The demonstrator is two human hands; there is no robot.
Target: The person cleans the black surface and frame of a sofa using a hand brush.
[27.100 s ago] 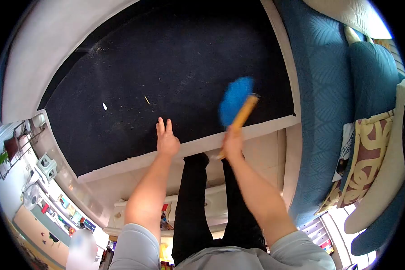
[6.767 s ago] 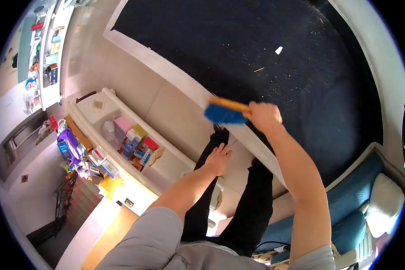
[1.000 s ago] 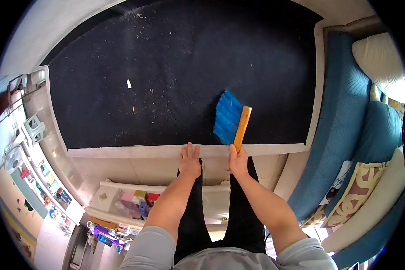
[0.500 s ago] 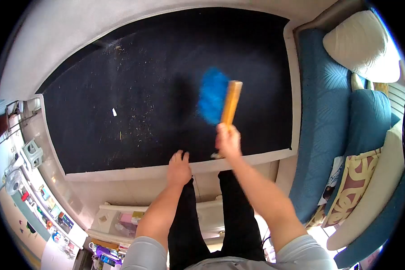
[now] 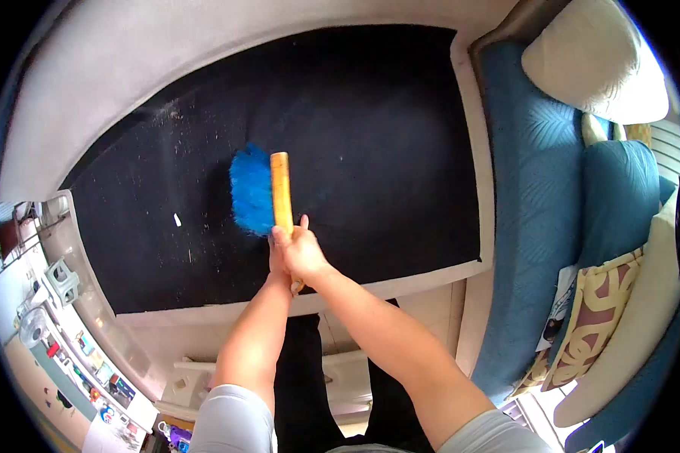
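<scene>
A hand brush (image 5: 281, 189) with a long yellow wooden back and thick blue bristles (image 5: 249, 192) is in my right hand (image 5: 304, 253), whose fingers wrap round its handle. The bristles point left over the black fabric (image 5: 385, 166). My left hand (image 5: 278, 260) lies low on the fabric near its front edge, partly covered by my right hand and the handle. Its visible fingers look stretched out, and the others are hidden. Pale crumbs and a small white scrap (image 5: 177, 220) lie on the fabric left of the brush.
A pale padded border (image 5: 472, 151) frames the black fabric. On the right stands a blue sofa (image 5: 533, 219) with cushions (image 5: 593, 60). A white stool (image 5: 62, 281) and a fan (image 5: 34, 326) stand at the left. My legs (image 5: 302, 385) are against the near side.
My right hand has swept the brush left across the fabric, until it overlaps my left hand. The crumbs look fewer near the brush. The view has shifted slightly.
</scene>
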